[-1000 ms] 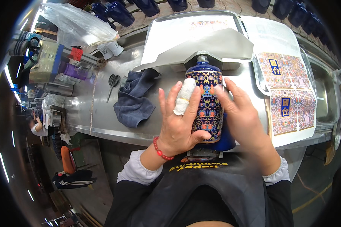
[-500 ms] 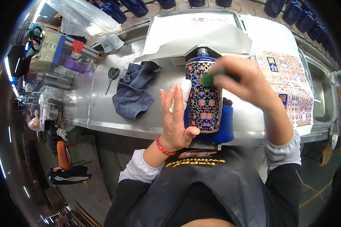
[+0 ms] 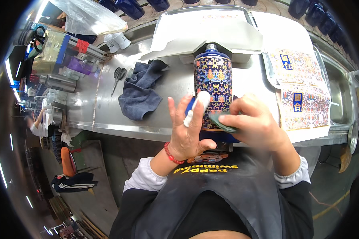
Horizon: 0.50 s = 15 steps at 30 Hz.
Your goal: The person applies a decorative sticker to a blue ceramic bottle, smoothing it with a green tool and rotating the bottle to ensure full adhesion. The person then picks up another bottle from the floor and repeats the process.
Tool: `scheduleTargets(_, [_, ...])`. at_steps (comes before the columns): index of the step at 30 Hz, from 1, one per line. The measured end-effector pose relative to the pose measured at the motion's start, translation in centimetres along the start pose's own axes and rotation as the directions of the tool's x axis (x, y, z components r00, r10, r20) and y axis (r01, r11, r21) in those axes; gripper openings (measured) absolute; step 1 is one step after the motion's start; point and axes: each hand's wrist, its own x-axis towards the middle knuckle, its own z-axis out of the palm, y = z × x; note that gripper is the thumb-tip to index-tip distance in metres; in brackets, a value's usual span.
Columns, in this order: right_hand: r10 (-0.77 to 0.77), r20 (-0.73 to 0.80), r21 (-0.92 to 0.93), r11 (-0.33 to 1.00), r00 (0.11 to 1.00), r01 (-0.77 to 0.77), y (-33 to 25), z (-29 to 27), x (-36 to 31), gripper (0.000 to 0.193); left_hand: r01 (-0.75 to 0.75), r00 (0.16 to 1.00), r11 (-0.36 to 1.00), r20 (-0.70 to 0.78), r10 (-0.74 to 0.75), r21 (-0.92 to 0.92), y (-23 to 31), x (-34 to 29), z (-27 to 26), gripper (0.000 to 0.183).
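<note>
The bottle [image 3: 213,79] lies between cloth [image 3: 140,97], left, and paper sheets [image 3: 307,107], right (apparently on a support [image 3: 218,137]).

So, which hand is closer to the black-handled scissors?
Left: the left hand is to the right of the scissors, at the lower left of the patterned bottle; the right hand is farther away, at its lower right.

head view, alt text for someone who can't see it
A person's right hand holds a flat green piece low on a patterned blue bottle; the left hand, one finger wrapped in white, is at its left side. A dark cloth and scissors lie left on the metal counter, printed sheets right.
</note>
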Motion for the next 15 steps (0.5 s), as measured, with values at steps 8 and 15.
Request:
scheduleTargets(8, [-0.202,-0.084,-0.301,0.939,0.976,0.168,-1.8,0.8,0.1,0.031,0.004,0.986,0.983,-0.164,-0.035,-0.185,0.7,-2.8,-0.8,0.083])
scheduleTargets(15, [0.204,-0.174,-0.047,0.975,0.963,-0.215,-0.8,0.6,-1.9,0.028,0.101,0.995,0.988,-0.009,-0.103,-0.113,1.1,-2.5,-0.7,0.076])
